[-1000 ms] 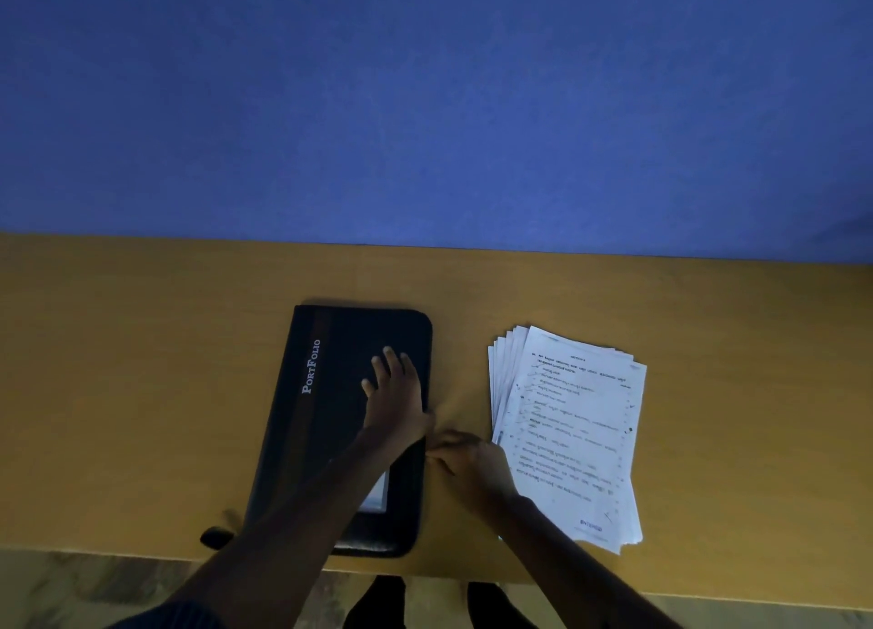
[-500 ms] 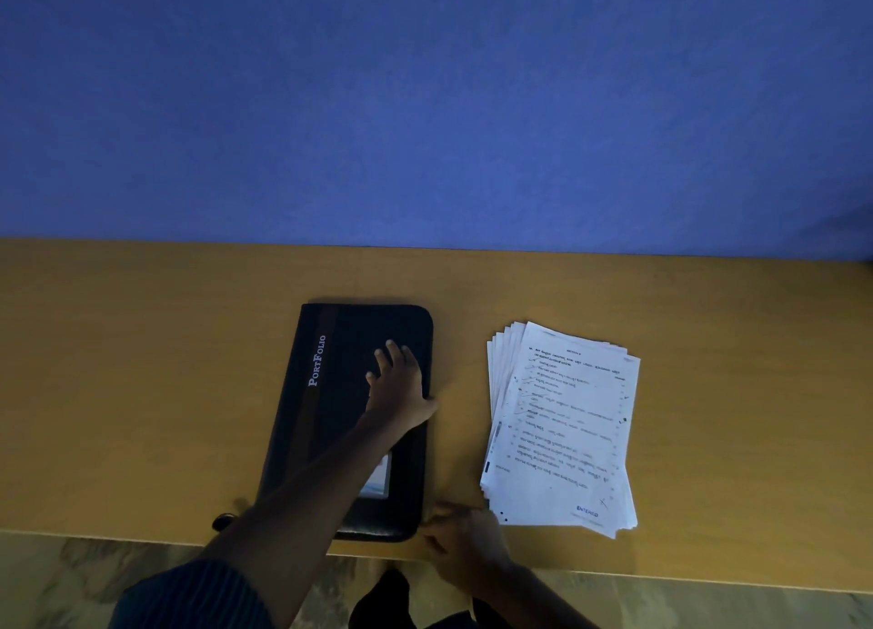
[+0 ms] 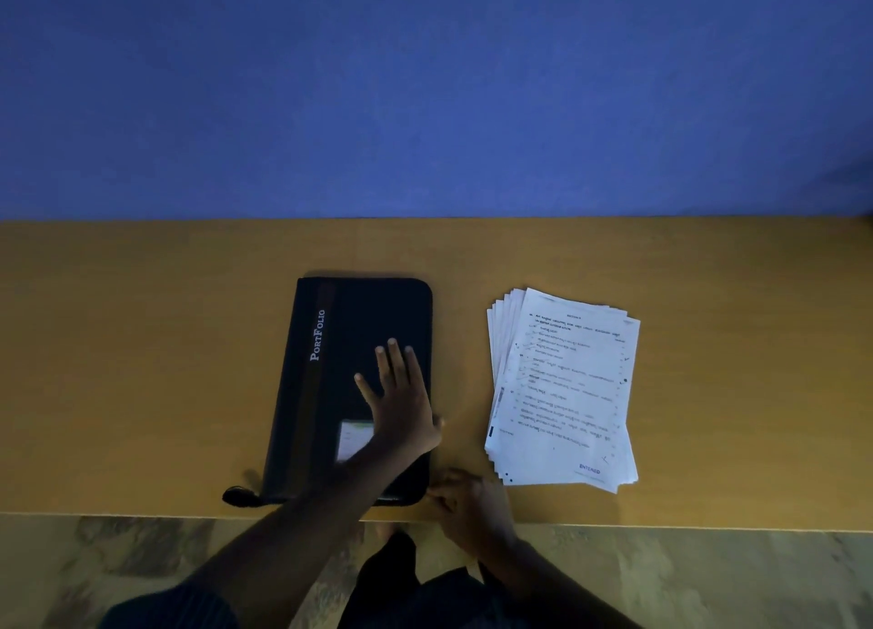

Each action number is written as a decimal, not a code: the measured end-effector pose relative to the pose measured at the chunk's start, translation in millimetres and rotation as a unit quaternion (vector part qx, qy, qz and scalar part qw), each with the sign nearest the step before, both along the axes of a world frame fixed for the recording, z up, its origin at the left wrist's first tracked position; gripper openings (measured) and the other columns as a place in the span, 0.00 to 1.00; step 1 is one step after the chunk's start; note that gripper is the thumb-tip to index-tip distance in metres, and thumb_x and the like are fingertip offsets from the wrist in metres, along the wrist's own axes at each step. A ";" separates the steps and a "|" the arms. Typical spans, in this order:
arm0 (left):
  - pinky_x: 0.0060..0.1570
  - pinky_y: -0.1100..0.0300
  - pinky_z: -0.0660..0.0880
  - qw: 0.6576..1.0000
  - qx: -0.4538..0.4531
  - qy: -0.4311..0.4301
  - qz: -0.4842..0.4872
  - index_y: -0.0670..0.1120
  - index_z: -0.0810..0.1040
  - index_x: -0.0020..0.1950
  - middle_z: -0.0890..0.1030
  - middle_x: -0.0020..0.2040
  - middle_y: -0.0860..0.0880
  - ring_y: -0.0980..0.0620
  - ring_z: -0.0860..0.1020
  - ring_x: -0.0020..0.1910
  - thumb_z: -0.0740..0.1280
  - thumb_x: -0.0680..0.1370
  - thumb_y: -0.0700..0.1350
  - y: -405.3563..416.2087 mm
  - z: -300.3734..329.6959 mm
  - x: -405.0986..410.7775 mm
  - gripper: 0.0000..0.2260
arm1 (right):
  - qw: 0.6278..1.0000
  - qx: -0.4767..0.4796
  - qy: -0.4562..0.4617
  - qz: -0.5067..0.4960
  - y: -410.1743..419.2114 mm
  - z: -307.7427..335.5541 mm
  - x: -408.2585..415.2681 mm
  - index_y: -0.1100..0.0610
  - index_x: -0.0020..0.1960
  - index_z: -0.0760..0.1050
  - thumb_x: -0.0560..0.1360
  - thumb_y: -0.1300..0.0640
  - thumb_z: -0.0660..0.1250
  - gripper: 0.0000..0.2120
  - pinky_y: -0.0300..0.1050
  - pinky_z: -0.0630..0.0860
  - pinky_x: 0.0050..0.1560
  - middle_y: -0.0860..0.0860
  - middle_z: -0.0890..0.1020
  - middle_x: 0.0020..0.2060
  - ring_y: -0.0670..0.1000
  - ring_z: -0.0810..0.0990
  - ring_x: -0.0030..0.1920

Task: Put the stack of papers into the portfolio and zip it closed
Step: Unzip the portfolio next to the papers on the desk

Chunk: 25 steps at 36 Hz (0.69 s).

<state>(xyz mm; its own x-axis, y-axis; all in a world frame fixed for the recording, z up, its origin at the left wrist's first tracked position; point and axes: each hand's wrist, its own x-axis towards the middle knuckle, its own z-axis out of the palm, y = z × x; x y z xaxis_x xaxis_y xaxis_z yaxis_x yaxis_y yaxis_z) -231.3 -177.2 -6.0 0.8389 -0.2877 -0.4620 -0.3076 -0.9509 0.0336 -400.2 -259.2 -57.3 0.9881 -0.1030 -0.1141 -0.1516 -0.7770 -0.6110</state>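
A black zip portfolio with "PortFolio" printed on it lies closed and lengthwise on the wooden table. My left hand presses flat on its cover near the right edge, fingers straight and spread. My right hand is at the portfolio's near right corner, with its fingertips curled and pinching at the zipper there; the pull itself is hidden under the fingers. The stack of printed papers, slightly fanned, lies to the right of the portfolio, apart from both hands.
A dark strap loop sticks out from the portfolio's near left corner. The table's front edge runs just below my right hand, with patterned floor beyond. A blue wall backs the table.
My right hand has slid from the middle of the portfolio's right edge down to its near right corner. My left hand stayed flat on the cover. The papers have not moved.
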 end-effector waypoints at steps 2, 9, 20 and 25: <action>0.73 0.23 0.47 0.999 -0.001 0.029 0.019 0.41 0.30 0.81 0.27 0.80 0.38 0.33 0.31 0.80 0.73 0.73 0.62 0.1 3.2 -7.7 0.60 | 1.000 -0.012 -0.009 -0.009 0.6 0.2 -0.2 0.49 0.43 0.89 0.73 0.48 0.74 0.07 0.45 0.78 0.27 0.44 0.87 0.40 0.47 0.84 0.33; 0.73 0.24 0.54 0.991 -0.020 0.124 0.048 0.41 0.32 0.82 0.28 0.81 0.39 0.31 0.35 0.80 0.78 0.73 0.47 -7.9 12.5 -4.7 0.58 | 0.999 -0.007 -0.038 -0.025 4.6 3.5 -3.5 0.49 0.41 0.89 0.72 0.49 0.73 0.06 0.44 0.77 0.26 0.44 0.87 0.37 0.49 0.83 0.32; 0.71 0.25 0.60 0.991 -0.038 0.129 0.022 0.39 0.36 0.82 0.32 0.82 0.38 0.28 0.39 0.81 0.77 0.73 0.53 -6.3 21.5 10.9 0.57 | 0.998 -0.005 -0.067 0.000 36.0 9.7 -11.4 0.47 0.43 0.88 0.74 0.50 0.75 0.04 0.39 0.65 0.26 0.42 0.83 0.34 0.45 0.79 0.31; 0.71 0.25 0.62 0.990 -0.056 0.126 0.014 0.38 0.37 0.82 0.33 0.82 0.37 0.28 0.40 0.81 0.77 0.73 0.54 -3.0 27.3 17.0 0.57 | 0.998 0.027 -0.048 0.004 56.9 8.1 -8.0 0.47 0.52 0.89 0.75 0.50 0.75 0.07 0.41 0.74 0.25 0.43 0.88 0.38 0.44 0.84 0.32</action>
<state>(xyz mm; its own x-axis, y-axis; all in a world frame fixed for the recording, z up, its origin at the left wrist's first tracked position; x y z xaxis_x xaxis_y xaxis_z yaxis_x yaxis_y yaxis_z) -214.3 -180.2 21.3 0.7094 -0.3272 -0.6242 -0.2497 -0.9449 0.2116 -408.2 -202.3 -49.2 0.9954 -0.0922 -0.0246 -0.0852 -0.7432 -0.6636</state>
